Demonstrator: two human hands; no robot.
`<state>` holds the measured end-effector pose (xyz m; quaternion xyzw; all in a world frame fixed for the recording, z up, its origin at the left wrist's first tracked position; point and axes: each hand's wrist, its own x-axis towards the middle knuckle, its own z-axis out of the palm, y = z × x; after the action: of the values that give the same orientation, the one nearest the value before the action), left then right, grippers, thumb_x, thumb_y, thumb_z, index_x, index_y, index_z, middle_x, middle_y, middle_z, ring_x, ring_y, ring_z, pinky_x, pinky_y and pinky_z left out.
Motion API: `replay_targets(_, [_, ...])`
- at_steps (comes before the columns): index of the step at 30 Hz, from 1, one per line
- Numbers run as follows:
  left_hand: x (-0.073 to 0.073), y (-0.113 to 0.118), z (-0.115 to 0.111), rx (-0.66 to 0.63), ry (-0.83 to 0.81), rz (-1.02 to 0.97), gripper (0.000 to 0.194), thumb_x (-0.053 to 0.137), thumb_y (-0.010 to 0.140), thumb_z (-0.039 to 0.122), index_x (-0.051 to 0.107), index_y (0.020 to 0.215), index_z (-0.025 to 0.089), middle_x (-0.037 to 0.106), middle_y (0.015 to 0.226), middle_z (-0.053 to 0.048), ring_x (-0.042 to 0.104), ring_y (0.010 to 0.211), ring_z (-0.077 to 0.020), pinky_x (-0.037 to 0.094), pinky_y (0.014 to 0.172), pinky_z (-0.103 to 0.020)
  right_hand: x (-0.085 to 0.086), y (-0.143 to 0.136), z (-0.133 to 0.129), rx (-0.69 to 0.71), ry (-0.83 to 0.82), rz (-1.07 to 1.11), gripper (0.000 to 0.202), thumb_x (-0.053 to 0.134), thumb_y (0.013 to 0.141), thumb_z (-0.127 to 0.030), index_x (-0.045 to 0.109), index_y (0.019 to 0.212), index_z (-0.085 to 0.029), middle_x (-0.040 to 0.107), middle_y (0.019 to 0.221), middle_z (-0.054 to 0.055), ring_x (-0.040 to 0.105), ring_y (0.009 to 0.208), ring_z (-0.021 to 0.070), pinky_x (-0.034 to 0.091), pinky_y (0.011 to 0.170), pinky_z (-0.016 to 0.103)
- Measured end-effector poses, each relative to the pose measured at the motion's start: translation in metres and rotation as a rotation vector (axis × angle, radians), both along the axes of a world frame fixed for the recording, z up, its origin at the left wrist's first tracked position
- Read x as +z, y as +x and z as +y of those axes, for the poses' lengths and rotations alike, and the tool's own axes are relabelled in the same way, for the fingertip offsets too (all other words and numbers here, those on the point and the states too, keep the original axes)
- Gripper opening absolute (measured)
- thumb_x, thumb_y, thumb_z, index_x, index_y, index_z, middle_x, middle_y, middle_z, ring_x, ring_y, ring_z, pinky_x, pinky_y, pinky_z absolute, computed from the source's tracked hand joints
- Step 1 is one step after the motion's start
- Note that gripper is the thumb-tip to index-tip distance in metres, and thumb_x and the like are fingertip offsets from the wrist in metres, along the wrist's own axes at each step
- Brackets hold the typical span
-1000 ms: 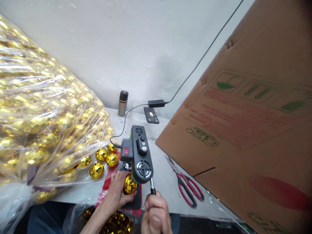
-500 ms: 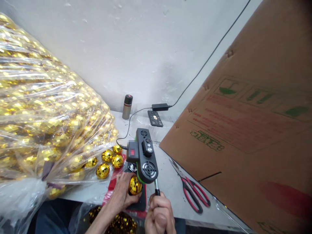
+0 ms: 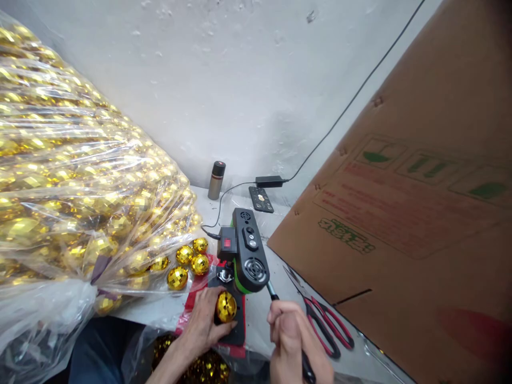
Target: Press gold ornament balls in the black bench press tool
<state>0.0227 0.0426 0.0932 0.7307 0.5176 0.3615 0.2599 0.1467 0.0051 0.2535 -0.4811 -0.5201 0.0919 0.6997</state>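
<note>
Right hand (image 3: 298,338): swung farther out to the right than half a second ago, tilting the lever (image 3: 272,291) over with it.
Gold ball (image 3: 226,308): drawn slightly clear of the black device (image 3: 252,250), with dark spots now showing on its facets.
Ball-and-lever work: probably in mid-cycle, positioning with one hand and working the lever with the other; calls next, by judgement, for a steady grip, dark spots checked against the device, and fingertips kept clear of it.
Carton (image 3: 400,213): filling the right side, printed in red and green.
Plastic bag (image 3: 100,181): bulging at the left, tied at the neck, packed with gold balls.
Black device: standing between bag and carton, vented on top, green along one edge, corded at its left side.
Right hand: closed tightly, wrapped round the lever's black grip, well apart from the left hand.
Left hand (image 3: 204,320): part-closed, pinching between thumb and fingers, clamped on the gold ball.
Scissors (image 3: 308,297): lying beside the carton, near the right hand.
Loose balls (image 3: 199,264): clustered between bag and device.
Gold ball: held over the black base (image 3: 236,339), just beside the device's near end; hard to tell whether touching either.
</note>
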Motion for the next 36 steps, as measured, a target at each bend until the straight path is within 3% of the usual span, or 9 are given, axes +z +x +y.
replay_targets(2, [-0.002, -0.013, -0.014, -0.028, 0.094, 0.011, 0.074, 0.093, 0.071, 0.049, 0.064, 0.134, 0.024, 0.075, 0.124, -0.014, 0.071, 0.112, -0.0371, 0.06, 0.093, -0.05, 0.011, -0.003, 0.001, -0.004, -0.01, 0.017, 0.036, 0.05, 0.107, -0.024, 0.053, 0.071, -0.02, 0.049, 0.066, -0.004, 0.044, 0.054, 0.008, 0.031, 0.052, 0.026])
replay_targets(5, [0.006, -0.042, -0.027, 0.009, 0.275, 0.065, 0.089, 0.084, 0.071, 0.074, 0.059, 0.141, 0.025, 0.075, 0.128, -0.015, 0.072, 0.112, -0.0369, 0.061, 0.093, -0.048, 0.002, -0.001, 0.006, 0.02, 0.12, -0.077, 0.034, 0.05, 0.104, -0.015, 0.052, 0.071, -0.02, 0.05, 0.066, -0.003, 0.047, 0.054, 0.0081, 0.032, 0.051, 0.026])
replay_targets(8, [0.026, -0.074, -0.013, 0.248, 0.353, 0.219, 0.05, 0.057, 0.101, 0.057, 0.062, 0.137, 0.022, 0.077, 0.125, -0.015, 0.071, 0.114, -0.0342, 0.057, 0.097, -0.047, -0.018, 0.004, 0.009, 0.015, 0.266, -0.154, 0.033, 0.048, 0.101, -0.006, 0.052, 0.071, -0.02, 0.051, 0.066, -0.002, 0.05, 0.056, 0.0088, 0.035, 0.052, 0.025])
replay_targets(11, [0.04, -0.091, 0.015, 0.471, 0.256, 0.522, 0.045, 0.042, 0.106, 0.046, 0.071, 0.12, 0.015, 0.08, 0.11, -0.02, 0.072, 0.103, -0.0376, 0.055, 0.092, -0.051, -0.028, 0.007, 0.008, 0.027, 0.261, -0.173, 0.032, 0.046, 0.1, -0.003, 0.052, 0.073, -0.02, 0.052, 0.068, -0.002, 0.051, 0.058, 0.0084, 0.037, 0.053, 0.024])
replay_targets(15, [0.037, -0.086, 0.036, 0.414, 0.066, 0.705, 0.045, 0.047, 0.103, 0.044, 0.07, 0.124, 0.012, 0.081, 0.096, -0.018, 0.075, 0.094, -0.0377, 0.054, 0.091, -0.052, -0.029, 0.01, 0.005, 0.069, 0.216, -0.21, 0.031, 0.045, 0.1, -0.004, 0.05, 0.073, -0.02, 0.052, 0.07, -0.002, 0.053, 0.061, 0.0087, 0.04, 0.054, 0.023])
replay_targets(20, [0.03, -0.07, 0.033, 0.228, 0.064, 0.306, 0.045, 0.056, 0.097, 0.041, 0.063, 0.137, 0.022, 0.075, 0.118, -0.014, 0.075, 0.104, -0.0314, 0.059, 0.093, -0.047, -0.026, 0.012, 0.002, 0.079, 0.201, -0.23, 0.031, 0.044, 0.099, -0.002, 0.048, 0.075, -0.021, 0.049, 0.069, -0.003, 0.053, 0.06, 0.0085, 0.042, 0.055, 0.022])
replay_targets(26, [0.034, -0.059, 0.016, 0.201, -0.057, -0.225, 0.049, 0.063, 0.092, 0.055, 0.066, 0.131, 0.025, 0.071, 0.134, -0.011, 0.068, 0.126, -0.0307, 0.059, 0.102, -0.042, -0.014, 0.012, 0.003, 0.083, 0.195, -0.227, 0.032, 0.045, 0.098, -0.002, 0.048, 0.073, -0.021, 0.046, 0.065, -0.003, 0.053, 0.059, 0.0092, 0.041, 0.054, 0.023])
replay_targets(31, [0.025, -0.041, 0.0, 0.17, -0.282, -0.25, 0.056, 0.055, 0.096, 0.059, 0.059, 0.139, 0.023, 0.076, 0.132, -0.011, 0.073, 0.119, -0.0313, 0.06, 0.1, -0.044, -0.007, 0.011, 0.005, 0.074, 0.179, -0.202, 0.032, 0.046, 0.099, -0.004, 0.048, 0.072, -0.021, 0.048, 0.066, -0.003, 0.053, 0.058, 0.0083, 0.041, 0.053, 0.022])
replay_targets(36, [0.01, -0.023, -0.002, 0.152, -0.186, -0.128, 0.055, 0.065, 0.092, 0.049, 0.056, 0.14, 0.023, 0.076, 0.131, -0.014, 0.075, 0.117, -0.0337, 0.06, 0.099, -0.05, -0.008, 0.009, 0.004, 0.069, 0.196, -0.207, 0.031, 0.046, 0.099, -0.004, 0.051, 0.074, -0.02, 0.052, 0.067, -0.002, 0.053, 0.058, 0.0081, 0.041, 0.053, 0.022])
